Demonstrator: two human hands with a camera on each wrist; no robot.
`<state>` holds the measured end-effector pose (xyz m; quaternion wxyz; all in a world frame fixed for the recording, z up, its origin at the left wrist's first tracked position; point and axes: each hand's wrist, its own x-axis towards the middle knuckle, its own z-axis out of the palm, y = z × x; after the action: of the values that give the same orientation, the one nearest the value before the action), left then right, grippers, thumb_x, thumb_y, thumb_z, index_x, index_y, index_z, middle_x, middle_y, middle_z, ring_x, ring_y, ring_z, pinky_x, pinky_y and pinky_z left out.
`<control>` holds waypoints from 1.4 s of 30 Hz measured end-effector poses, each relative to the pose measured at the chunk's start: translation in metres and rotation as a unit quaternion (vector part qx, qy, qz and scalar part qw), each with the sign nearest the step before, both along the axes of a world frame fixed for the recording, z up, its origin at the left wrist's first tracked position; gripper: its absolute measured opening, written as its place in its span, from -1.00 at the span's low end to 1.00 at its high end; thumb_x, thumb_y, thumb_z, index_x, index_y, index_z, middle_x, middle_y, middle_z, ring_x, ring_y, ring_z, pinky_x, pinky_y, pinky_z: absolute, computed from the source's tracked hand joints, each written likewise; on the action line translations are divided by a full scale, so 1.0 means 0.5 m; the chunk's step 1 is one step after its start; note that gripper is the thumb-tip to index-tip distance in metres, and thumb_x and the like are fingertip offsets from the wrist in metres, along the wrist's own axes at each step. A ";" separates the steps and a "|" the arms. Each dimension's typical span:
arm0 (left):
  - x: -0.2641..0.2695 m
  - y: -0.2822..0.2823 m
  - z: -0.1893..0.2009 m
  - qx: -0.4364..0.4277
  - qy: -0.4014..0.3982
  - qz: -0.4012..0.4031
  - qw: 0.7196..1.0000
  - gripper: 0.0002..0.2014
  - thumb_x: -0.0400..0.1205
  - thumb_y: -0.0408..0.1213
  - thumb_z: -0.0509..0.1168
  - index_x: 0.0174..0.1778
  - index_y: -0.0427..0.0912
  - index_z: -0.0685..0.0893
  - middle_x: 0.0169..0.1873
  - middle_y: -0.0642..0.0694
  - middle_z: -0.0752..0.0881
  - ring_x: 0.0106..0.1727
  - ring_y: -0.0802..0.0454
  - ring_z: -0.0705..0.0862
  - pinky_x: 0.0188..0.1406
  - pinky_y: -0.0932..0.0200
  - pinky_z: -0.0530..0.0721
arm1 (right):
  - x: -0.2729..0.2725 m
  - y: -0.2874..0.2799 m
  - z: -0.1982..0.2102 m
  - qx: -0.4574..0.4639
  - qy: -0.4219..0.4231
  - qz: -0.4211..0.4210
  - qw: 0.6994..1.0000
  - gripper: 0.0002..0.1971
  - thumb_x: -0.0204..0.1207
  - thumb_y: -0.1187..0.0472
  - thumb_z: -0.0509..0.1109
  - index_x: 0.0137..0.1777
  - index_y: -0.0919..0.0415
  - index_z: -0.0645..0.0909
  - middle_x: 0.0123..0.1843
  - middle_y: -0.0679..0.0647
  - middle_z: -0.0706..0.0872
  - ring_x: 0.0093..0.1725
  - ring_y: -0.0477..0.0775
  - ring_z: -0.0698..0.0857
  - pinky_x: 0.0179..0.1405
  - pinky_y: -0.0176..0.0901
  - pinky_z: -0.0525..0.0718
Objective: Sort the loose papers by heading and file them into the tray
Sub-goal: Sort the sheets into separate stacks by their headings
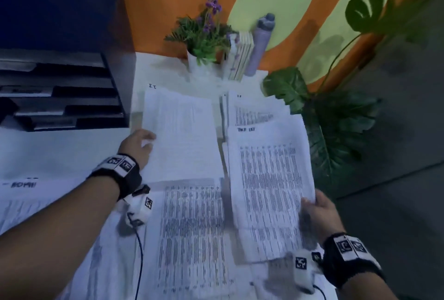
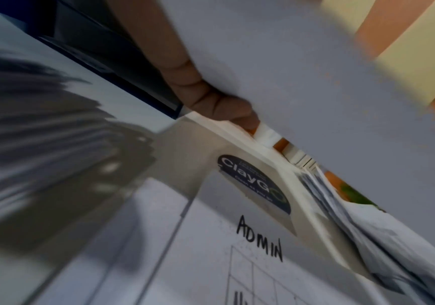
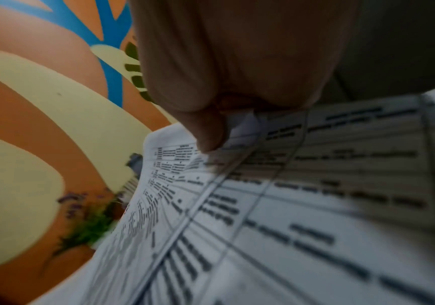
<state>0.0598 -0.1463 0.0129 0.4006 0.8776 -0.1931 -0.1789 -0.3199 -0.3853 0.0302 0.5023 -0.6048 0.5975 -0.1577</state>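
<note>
My left hand (image 1: pixel 141 143) grips the left edge of a white sheet (image 1: pixel 182 136) with a short handwritten heading, raised above the desk; its curled fingers (image 2: pixel 211 97) show under the paper (image 2: pixel 302 82). In my right hand (image 1: pixel 317 208) is the lower right corner of a printed table sheet (image 1: pixel 271 174), pinched under the thumb (image 3: pixel 208 132). More printed sheets (image 1: pixel 192 232) lie below on the desk. A sheet headed ADMIN (image 2: pixel 258 239) lies at the left (image 1: pixel 21 185). The black multi-tier paper tray (image 1: pixel 60 88) stands at the far left.
A potted purple flower (image 1: pixel 206 35), several upright booklets (image 1: pixel 240 56) and a grey bottle (image 1: pixel 260 42) stand at the back against the orange and green wall. A large leafy plant (image 1: pixel 331 117) crowds the desk's right edge. A round sticker (image 2: pixel 252 183) marks the desk.
</note>
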 end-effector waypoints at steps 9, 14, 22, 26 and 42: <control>0.038 -0.095 -0.044 0.107 0.048 -0.074 0.990 -0.38 0.61 -0.67 0.07 0.59 -0.15 0.39 0.60 -0.18 0.33 0.58 -0.17 0.34 0.55 0.11 0.31 | -0.124 0.042 -0.086 -0.097 0.223 0.037 0.969 -0.91 0.46 0.36 0.30 -0.10 0.18 0.54 -0.22 0.24 0.64 -0.26 0.27 0.64 -0.18 0.16 0.67; 0.042 -0.122 -0.052 0.144 0.041 -0.065 0.987 -0.27 0.59 -0.70 0.06 0.68 -0.11 0.18 0.70 -0.14 0.02 0.67 -0.15 0.15 0.57 0.04 0.30 | -0.084 0.068 -0.082 -0.250 0.325 0.031 0.912 -0.21 0.34 0.29 0.52 0.60 0.15 0.35 0.54 0.24 0.40 0.41 0.42 0.39 0.32 0.42 0.35; 0.020 -0.066 -0.029 0.100 0.000 -0.094 0.990 -0.34 0.62 -0.47 0.22 0.65 0.00 0.27 0.70 -0.14 -0.05 0.70 -0.11 0.06 0.66 0.04 0.11 | 0.062 0.118 -0.088 -0.326 0.210 0.246 0.888 -0.49 0.22 0.48 0.53 0.16 0.05 0.72 0.34 0.18 0.61 0.21 0.42 0.59 0.04 0.31 0.60; -0.025 0.026 0.012 0.072 -0.024 -0.103 0.992 -0.39 0.66 -0.34 0.27 0.65 -0.06 0.28 0.69 -0.15 0.08 0.69 -0.07 0.04 0.66 0.01 0.11 | 0.167 0.164 -0.081 -0.296 0.163 0.329 0.882 -0.55 0.32 0.47 0.42 0.20 0.13 0.74 0.34 0.15 0.60 0.32 0.31 0.52 0.16 0.19 0.53; -0.167 0.544 -0.057 0.394 0.070 -0.024 0.916 -0.10 0.55 0.48 -0.13 0.69 0.08 -0.27 0.64 -0.10 -0.44 0.67 -0.17 -0.37 0.61 -0.34 -0.19 | 0.420 0.526 -0.052 -0.003 0.095 0.555 0.827 -0.55 0.67 -0.05 0.26 0.48 0.14 0.52 0.34 0.07 0.67 0.29 0.03 0.64 0.30 -0.21 0.57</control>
<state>-0.0236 0.1255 -0.0154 0.0302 0.9446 -0.0997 -0.3113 -0.1097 -0.1225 0.0043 0.4441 -0.8477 0.2060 0.2042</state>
